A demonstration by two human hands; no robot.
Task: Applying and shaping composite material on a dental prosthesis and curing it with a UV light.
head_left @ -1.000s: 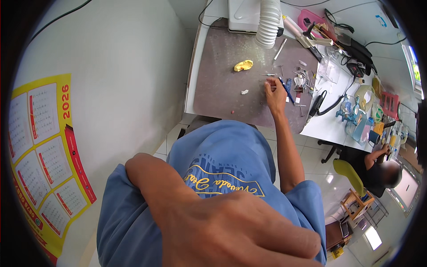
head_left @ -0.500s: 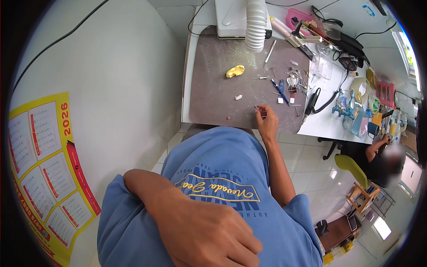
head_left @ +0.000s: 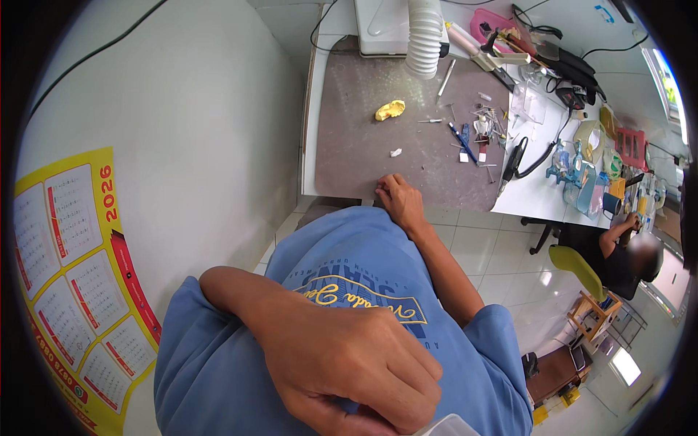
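My right hand (head_left: pixel 401 202) rests at the near edge of the brown work mat (head_left: pixel 349 156), fingers bent and drawn together at the tips. Whatever those fingertips hold is hidden. Beyond them lies a small white piece (head_left: pixel 395 152), and farther off a yellow moulded lump (head_left: pixel 390 110). Close to the camera, my left hand (head_left: pixel 356 363) is curled in front of my blue shirt. Its fingertips are mostly out of sight. A translucent white edge (head_left: pixel 449 426) shows beside it at the bottom; whether the hand grips it, I cannot tell.
Small metal tools (head_left: pixel 491 123) and a blue pen-like tool (head_left: pixel 463 142) lie on the mat's right. A white ribbed hose (head_left: pixel 424 40) hangs over the back. A black corded handpiece (head_left: pixel 515 160) lies at right. Another person (head_left: pixel 618 247) sits far right.
My right hand has moved left along the table edge, and the small reddish ball there is now out of sight at its fingertips. A translucent edge has appeared below my left hand.
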